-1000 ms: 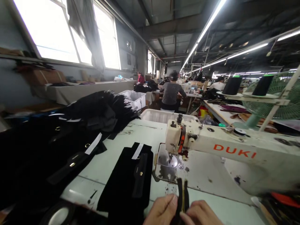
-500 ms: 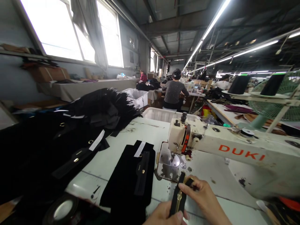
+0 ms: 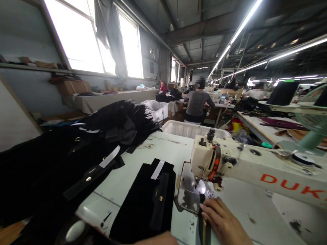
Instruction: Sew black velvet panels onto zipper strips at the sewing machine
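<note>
My right hand (image 3: pixel 222 221) lies with closed fingers on a black zipper strip (image 3: pixel 204 228), pressing its far end onto the steel plate (image 3: pixel 189 194) under the needle of the white DUKI sewing machine (image 3: pixel 245 163). Of my left hand (image 3: pixel 158 239) only a sliver shows at the bottom edge; its fingers are hidden. A black fabric piece (image 3: pixel 148 200) with a white label and a strap lies just left of the plate.
A big heap of black fabric pieces (image 3: pixel 76 160) fills the table's left side. A white bin (image 3: pixel 189 129) stands behind the machine. A person (image 3: pixel 198 103) sits at a bench further back. A green fan (image 3: pixel 311 119) is at the right.
My right hand has pushed the zipper strip forward onto the needle plate. My left hand has dropped almost out of view. The camera has shifted left, so the machine sits further right.
</note>
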`<move>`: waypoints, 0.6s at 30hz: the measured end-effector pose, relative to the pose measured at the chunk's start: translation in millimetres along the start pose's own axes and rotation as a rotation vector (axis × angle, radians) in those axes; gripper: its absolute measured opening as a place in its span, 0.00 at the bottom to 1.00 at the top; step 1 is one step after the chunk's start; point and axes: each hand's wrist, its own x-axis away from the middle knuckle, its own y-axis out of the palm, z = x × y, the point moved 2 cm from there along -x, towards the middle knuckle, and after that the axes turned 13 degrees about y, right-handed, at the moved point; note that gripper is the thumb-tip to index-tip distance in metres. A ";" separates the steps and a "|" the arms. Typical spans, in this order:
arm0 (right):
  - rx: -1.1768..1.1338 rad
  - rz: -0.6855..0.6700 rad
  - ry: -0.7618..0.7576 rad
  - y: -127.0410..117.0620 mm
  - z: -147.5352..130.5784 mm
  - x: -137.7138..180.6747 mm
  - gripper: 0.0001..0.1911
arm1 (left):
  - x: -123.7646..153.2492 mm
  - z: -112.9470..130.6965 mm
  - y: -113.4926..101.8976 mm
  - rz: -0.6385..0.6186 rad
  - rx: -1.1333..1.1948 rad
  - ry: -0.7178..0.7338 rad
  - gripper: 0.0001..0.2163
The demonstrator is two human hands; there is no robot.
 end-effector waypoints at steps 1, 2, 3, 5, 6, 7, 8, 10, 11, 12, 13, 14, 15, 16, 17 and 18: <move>0.048 0.028 -0.053 -0.2 0.1 0.6 0.17 | -10.6 -0.6 -18.4 -0.018 -0.054 0.043 0.18; 0.086 0.041 -0.080 0.0 0.5 0.7 0.16 | -24.5 -2.2 -37.3 -0.034 -0.125 0.095 0.14; 0.104 0.038 -0.085 0.2 0.8 0.0 0.16 | -40.8 -5.0 -55.6 -0.044 -0.200 0.144 0.11; 0.118 -0.002 -0.063 0.7 0.1 -2.6 0.15 | -75.9 -13.5 -85.7 -0.030 -0.323 0.210 0.18; 0.125 -0.018 -0.057 0.4 -1.2 -4.1 0.15 | -92.0 -19.1 -94.9 -0.041 -0.358 0.220 0.24; 0.134 -0.022 -0.052 -0.4 -3.1 -5.7 0.15 | -105.4 -25.0 -99.7 -0.065 -0.379 0.227 0.26; 0.145 -0.013 -0.052 -1.7 -5.4 -7.2 0.15 | -115.3 -30.6 -100.2 -0.093 -0.392 0.232 0.24; 0.174 0.010 -0.072 -4.7 -10.4 -9.6 0.17 | -124.4 -40.0 -90.8 -0.135 -0.393 0.240 0.15; 0.189 0.022 -0.079 -6.4 -12.7 -10.5 0.18 | -124.5 -43.1 -82.6 -0.139 -0.384 0.240 0.11; 0.203 0.027 -0.086 -7.9 -14.6 -11.1 0.19 | -122.8 -44.7 -73.3 -0.132 -0.369 0.237 0.09; 0.214 0.020 -0.094 -9.0 -16.2 -11.5 0.19 | -120.3 -44.7 -63.5 -0.117 -0.349 0.231 0.09; 0.224 0.014 -0.104 -9.9 -17.3 -11.6 0.18 | -117.6 -43.0 -53.9 -0.101 -0.327 0.225 0.10; 0.233 0.009 -0.112 -10.6 -17.9 -11.2 0.17 | -115.0 -39.8 -44.9 -0.085 -0.307 0.222 0.11; 0.239 0.008 -0.122 -11.0 -18.2 -10.5 0.16 | -112.5 -35.4 -36.8 -0.069 -0.295 0.224 0.12; 0.243 0.007 -0.130 -11.1 -18.0 -9.6 0.15 | -109.7 -30.2 -29.8 -0.052 -0.292 0.235 0.12; 0.244 0.009 -0.138 -11.0 -17.6 -8.6 0.15 | -106.2 -24.8 -23.7 -0.035 -0.298 0.251 0.14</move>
